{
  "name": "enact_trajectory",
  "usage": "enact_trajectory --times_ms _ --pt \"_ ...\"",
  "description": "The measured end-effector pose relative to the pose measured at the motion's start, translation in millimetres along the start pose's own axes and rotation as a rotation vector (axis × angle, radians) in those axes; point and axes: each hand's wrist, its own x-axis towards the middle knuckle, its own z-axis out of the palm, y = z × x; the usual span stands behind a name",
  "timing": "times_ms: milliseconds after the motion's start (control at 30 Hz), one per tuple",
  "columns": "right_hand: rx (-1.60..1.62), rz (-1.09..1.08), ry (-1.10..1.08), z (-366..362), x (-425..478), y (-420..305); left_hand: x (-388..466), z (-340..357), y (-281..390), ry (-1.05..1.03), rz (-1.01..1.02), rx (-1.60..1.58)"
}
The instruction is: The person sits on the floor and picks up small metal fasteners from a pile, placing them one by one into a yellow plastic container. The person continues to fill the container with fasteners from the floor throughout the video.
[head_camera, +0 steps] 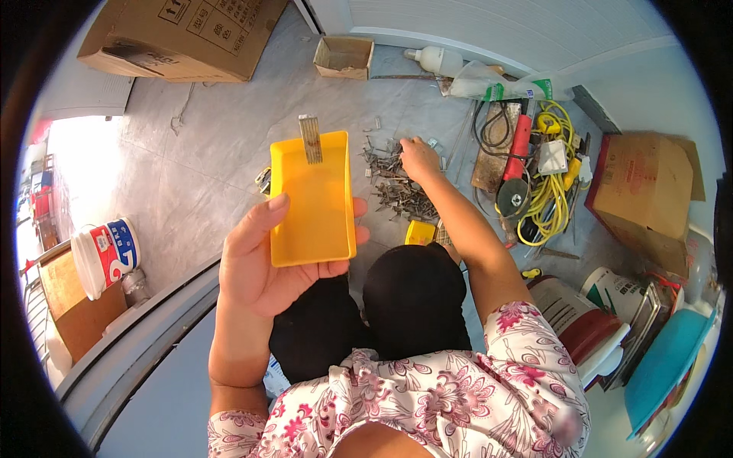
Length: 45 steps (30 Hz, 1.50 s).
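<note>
My left hand [255,266] holds a shallow yellow plastic tray [312,212] up in front of me, the thumb on its left edge and the fingers wrapped beneath and past the right edge. A short row of metal nails or similar fasteners [311,139], lined up side by side, leans over the tray's far end. On the floor lies a loose heap of metal fasteners [404,192]. The fingertips of my right hand [419,158] reach down at the heap's upper right; whether they pinch a piece is hidden. Another yellow plastic piece [421,233] sits beside my knee.
A small open cardboard box [343,57] and a large carton [189,40] stand beyond. To the right lie an angle grinder [514,192], a coiled yellow cable [544,212] and a brown carton [641,194]. Buckets [572,320] stand near my right elbow; a white bucket [106,255] is left.
</note>
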Motion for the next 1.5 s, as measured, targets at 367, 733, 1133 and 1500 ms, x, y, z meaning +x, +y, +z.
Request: enact_trajectory --times_ms 367,733,1133,1500 --pt "-0.217 -0.193 -0.086 15.0 37.7 -9.4 13.0 -15.7 11.3 0.071 0.029 0.028" --pt "0.441 0.108 0.114 5.9 17.2 31.6 18.5 -2.4 2.0 0.031 0.075 0.017" --pt "1.635 0.375 -0.062 -62.3 -56.2 27.8 -18.8 16.1 -18.1 -0.067 0.088 0.100" --pt "2.196 0.153 -0.241 -162.6 -153.2 -44.7 -53.7 9.3 -71.8 -0.168 0.012 0.080"
